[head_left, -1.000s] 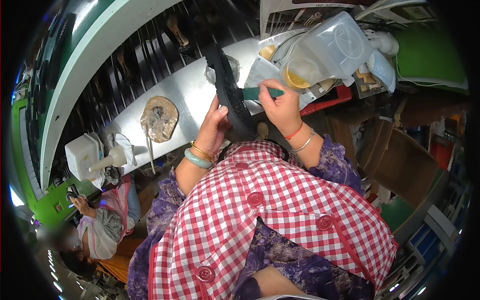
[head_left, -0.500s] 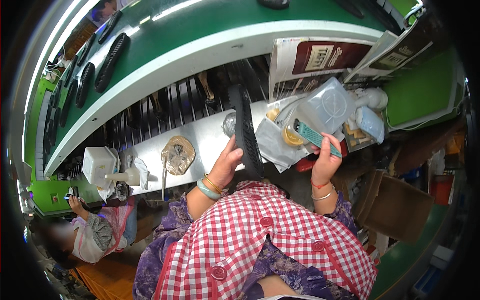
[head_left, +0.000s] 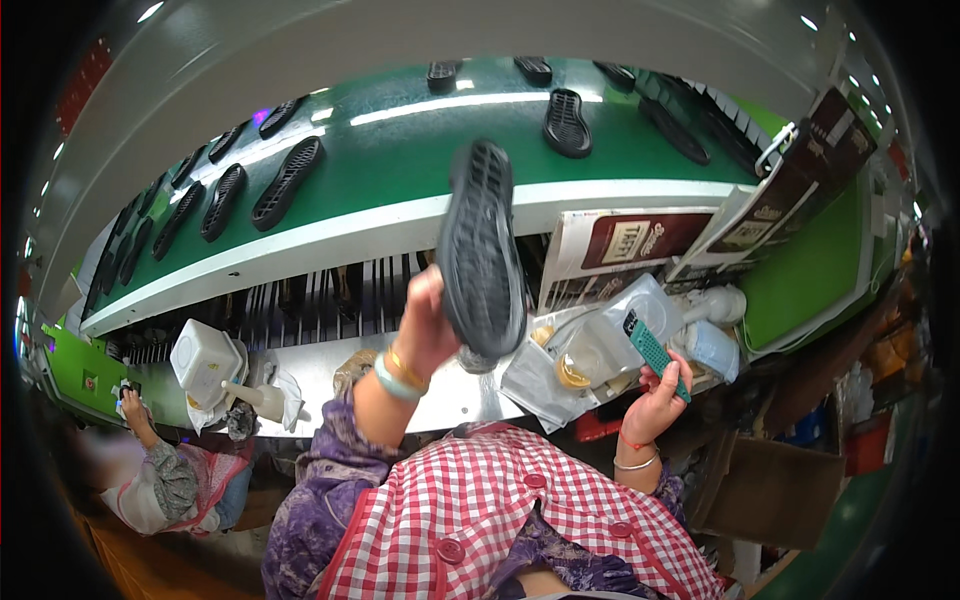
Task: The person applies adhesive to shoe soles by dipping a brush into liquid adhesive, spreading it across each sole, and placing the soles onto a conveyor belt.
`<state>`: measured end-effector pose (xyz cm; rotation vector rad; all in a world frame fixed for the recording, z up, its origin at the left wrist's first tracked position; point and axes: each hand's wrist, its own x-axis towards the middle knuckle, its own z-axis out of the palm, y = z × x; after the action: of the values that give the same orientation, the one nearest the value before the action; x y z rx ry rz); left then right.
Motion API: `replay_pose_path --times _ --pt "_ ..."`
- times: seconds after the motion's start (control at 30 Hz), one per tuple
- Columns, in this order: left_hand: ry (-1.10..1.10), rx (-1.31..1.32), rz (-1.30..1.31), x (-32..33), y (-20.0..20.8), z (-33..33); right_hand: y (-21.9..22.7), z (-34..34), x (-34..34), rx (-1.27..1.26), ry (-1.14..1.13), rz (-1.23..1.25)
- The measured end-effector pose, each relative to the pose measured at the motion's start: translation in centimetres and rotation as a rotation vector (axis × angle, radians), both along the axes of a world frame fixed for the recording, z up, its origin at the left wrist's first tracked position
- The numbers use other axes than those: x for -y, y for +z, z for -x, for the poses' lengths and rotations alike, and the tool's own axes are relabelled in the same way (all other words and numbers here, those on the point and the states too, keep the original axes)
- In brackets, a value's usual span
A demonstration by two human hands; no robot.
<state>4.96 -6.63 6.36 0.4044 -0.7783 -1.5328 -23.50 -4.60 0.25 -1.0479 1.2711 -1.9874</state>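
My left hand (head_left: pixel 425 325), raised in front of the conveyor's edge, grips a black shoe sole (head_left: pixel 480 250) by its side. The sole stands nearly upright, its ribbed hollow face partly toward me. My right hand (head_left: pixel 655 402) is closed round the handle of a teal brush (head_left: pixel 651 348) with dark bristles. The brush hangs over the right end of the metal shelf (head_left: pixel 450 395), next to a tub of yellowish glue (head_left: pixel 574 370) and a clear plastic container (head_left: pixel 640 305).
More black soles (head_left: pixel 288 183) lie on the green conveyor belt (head_left: pixel 390 150). Printed cardboard sheets (head_left: pixel 625 245) stand at the shelf's back. A white square jug (head_left: pixel 203 365) sits at left. Another person (head_left: pixel 185 480) works at lower left. A cardboard box (head_left: pixel 770 490) is at lower right.
My left hand has lifted the sole up and forward and turned its hollow face toward me. My right hand with the brush has shifted slightly down in the picture. The view has tilted up.
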Motion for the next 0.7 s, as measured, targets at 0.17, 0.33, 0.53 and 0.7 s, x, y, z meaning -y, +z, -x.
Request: replay_pose_path --times 0.17,0.33,0.53,0.7 --pt "-0.053 -0.140 -0.233 5.6 4.3 -2.9 0.6 -1.3 0.5 0.049 0.035 0.005" --pt "-0.091 0.304 -0.158 3.9 3.6 -5.9 -1.6 -0.4 1.0 0.015 -0.038 -0.045" --pt "0.332 -0.005 -0.254 11.1 5.7 -28.3 -2.2 -1.2 1.3 0.048 -0.055 -0.060" --pt "0.649 -0.013 -0.481 14.2 2.9 -33.8 -2.1 -3.2 2.0 0.096 -0.011 -0.096"
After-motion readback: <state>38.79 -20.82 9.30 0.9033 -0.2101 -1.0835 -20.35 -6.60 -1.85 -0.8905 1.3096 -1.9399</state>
